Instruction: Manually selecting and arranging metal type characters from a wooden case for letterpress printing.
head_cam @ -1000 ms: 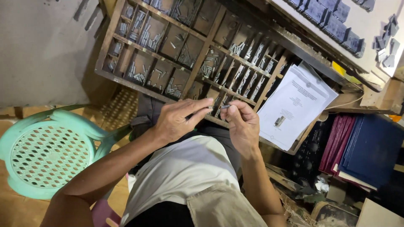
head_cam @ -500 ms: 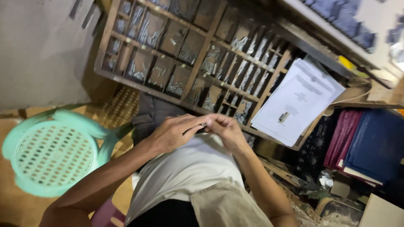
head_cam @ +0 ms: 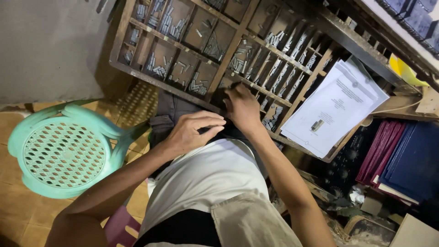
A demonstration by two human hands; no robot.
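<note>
Head cam looks straight down at a person sitting against a big dark wooden type case [head_cam: 238,41], split by thin slats into lots of square and narrow slots, each holding little grey metal type pieces [head_cam: 160,68] that look like short rectangular sticks. Right hand [head_cam: 242,107] is at the near edge of the case, fingers curled down into a compartment; can't tell if it's pinching anything. Left hand [head_cam: 194,132] sits just beside it over the lap, fingers curled shut around something thin and dark that's mostly hidden. A stack of white printed paper sheets [head_cam: 334,107] leans on the case's right end. Mint-green plastic stool [head_cam: 64,151] with a perforated round seat stands on the tiled floor to the left. Maroon and blue hardcover books [head_cam: 402,155] are stacked at the right.
</note>
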